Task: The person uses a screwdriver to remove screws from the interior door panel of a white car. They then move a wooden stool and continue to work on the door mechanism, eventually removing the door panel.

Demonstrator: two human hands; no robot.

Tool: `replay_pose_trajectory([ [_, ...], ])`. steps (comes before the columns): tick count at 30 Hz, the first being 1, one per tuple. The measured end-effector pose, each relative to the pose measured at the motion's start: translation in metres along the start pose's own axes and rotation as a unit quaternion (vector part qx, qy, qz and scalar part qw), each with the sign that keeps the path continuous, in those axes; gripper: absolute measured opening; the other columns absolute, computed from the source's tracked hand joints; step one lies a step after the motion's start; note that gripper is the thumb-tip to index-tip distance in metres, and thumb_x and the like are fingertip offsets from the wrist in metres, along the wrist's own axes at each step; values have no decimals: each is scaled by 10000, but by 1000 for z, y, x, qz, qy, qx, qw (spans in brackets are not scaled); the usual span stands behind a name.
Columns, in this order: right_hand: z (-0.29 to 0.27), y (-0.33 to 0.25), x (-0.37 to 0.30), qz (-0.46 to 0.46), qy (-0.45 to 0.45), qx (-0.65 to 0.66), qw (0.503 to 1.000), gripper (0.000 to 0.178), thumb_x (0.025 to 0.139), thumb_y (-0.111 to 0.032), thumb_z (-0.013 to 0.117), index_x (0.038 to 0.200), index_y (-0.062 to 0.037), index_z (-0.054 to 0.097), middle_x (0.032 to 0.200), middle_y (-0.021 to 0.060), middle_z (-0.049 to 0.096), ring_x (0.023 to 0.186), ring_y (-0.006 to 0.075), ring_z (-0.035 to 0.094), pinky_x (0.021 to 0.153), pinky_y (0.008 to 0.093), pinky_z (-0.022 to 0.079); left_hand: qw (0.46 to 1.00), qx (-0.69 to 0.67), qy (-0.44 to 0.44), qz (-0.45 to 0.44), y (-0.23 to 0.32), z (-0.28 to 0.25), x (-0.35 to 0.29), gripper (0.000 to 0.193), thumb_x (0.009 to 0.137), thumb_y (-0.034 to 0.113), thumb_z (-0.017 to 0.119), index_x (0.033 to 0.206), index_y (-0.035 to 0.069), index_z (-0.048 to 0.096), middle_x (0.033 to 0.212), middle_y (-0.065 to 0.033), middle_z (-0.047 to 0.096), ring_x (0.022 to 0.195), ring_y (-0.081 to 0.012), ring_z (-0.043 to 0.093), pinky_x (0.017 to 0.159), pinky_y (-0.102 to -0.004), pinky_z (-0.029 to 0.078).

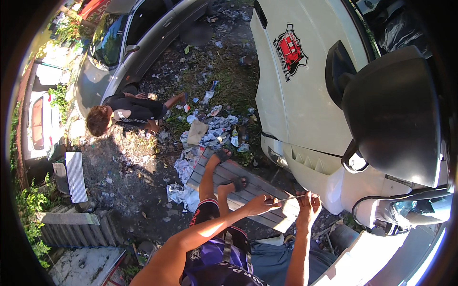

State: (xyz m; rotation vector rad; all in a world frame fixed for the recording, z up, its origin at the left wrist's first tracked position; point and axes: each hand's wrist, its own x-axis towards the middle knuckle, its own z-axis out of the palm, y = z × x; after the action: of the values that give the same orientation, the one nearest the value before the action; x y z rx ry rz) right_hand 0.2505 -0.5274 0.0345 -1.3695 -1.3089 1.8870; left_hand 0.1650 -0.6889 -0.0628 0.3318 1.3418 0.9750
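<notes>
My left hand (pixel 260 204) is closed on the dark handle end of a slim screwdriver-like tool (pixel 289 198). Its thin shaft runs level towards my right hand (pixel 309 205), whose fingers pinch the far end. What the fingertips cover at that end is hidden. Both hands are held in front of a white vehicle (pixel 312 128) at the right, close to its front corner and apart from it. Below them lies a grey slatted wooden board (pixel 262 195), on which my sandalled feet stand.
A large black side mirror (pixel 391 114) juts out at the right above a headlight (pixel 420 209). Crumpled litter (pixel 214 131) covers the ground ahead. Another person (pixel 131 112) in dark clothes is by a grey car (pixel 143 38). Corrugated sheet (pixel 76 176) lies at left.
</notes>
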Motion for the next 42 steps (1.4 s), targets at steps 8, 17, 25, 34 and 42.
replay_pose_trajectory([
  [8,-9,101,-52,148,-29,-35,988,202,948,-126,734,960,-30,557,887,135,707,780,269,743,743,381,611,942,-135,-92,-293,-106,44,-72,632,970,684,524,782,90,630,682,-22,608,627,-118,595,586,-300,463],
  [17,-28,172,-102,202,-64,-232,949,232,983,-130,670,995,98,629,850,146,726,740,219,736,676,316,618,911,-256,-117,-302,-174,94,-117,624,997,659,479,805,89,643,680,-22,607,497,-125,547,445,-290,429],
  [25,-35,185,-106,174,-72,-289,939,213,981,-120,658,1002,92,653,824,123,719,724,207,727,647,305,599,885,-275,-154,-343,-134,68,-124,569,942,657,594,847,97,629,698,-57,602,549,-160,577,452,-298,425],
  [34,-22,171,-108,186,-59,-210,958,239,961,-150,687,960,84,638,785,122,723,679,170,707,612,276,556,902,-222,-174,-327,-161,74,-116,669,958,711,494,969,62,655,760,-86,644,495,-178,563,447,-328,463],
  [42,-11,130,-111,105,-62,-171,978,216,964,-127,691,895,58,606,790,132,702,685,194,704,649,311,571,934,-171,-152,-274,-115,65,-122,596,988,660,501,938,84,647,761,-19,634,624,-99,580,508,-261,438],
])
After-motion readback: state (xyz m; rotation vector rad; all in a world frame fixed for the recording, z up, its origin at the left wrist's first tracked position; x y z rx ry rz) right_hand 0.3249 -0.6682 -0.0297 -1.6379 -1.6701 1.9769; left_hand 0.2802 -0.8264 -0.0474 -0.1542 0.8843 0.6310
